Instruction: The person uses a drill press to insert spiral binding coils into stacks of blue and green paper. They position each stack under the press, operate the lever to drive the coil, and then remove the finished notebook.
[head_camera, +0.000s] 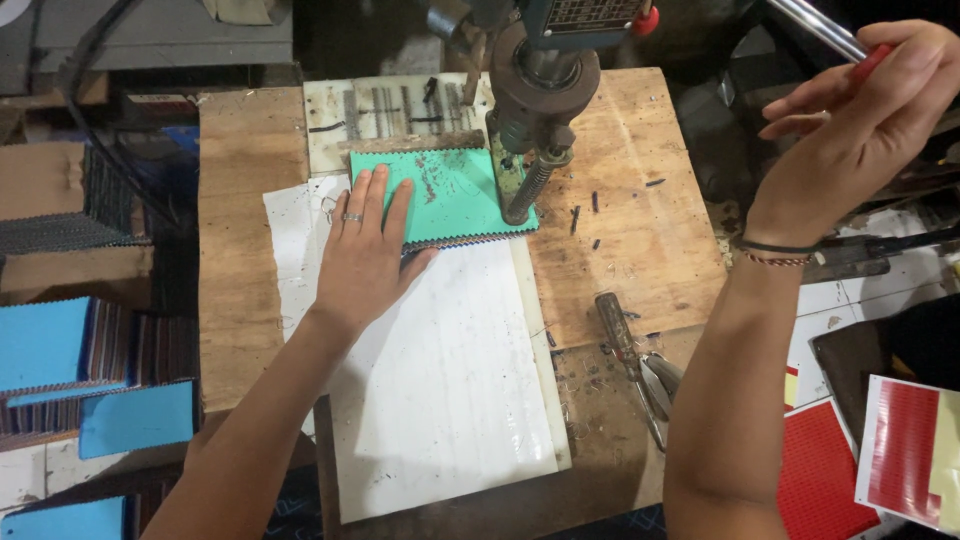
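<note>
Left hand (362, 255) flat on green zigzag-edged swatch stack (452, 196), right hand (868, 110) gripping press lever (822, 28)

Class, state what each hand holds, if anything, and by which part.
The right hand grips the drill press lever at its red-tipped end. The left hand holds nothing; it presses flat on the green swatch stack.

A green swatch stack (445, 195) with zigzag-cut edges lies on a white board (440, 380) over brown wood. Blue stacks (45, 345) sit left; red sheets (820, 470) right.
</note>
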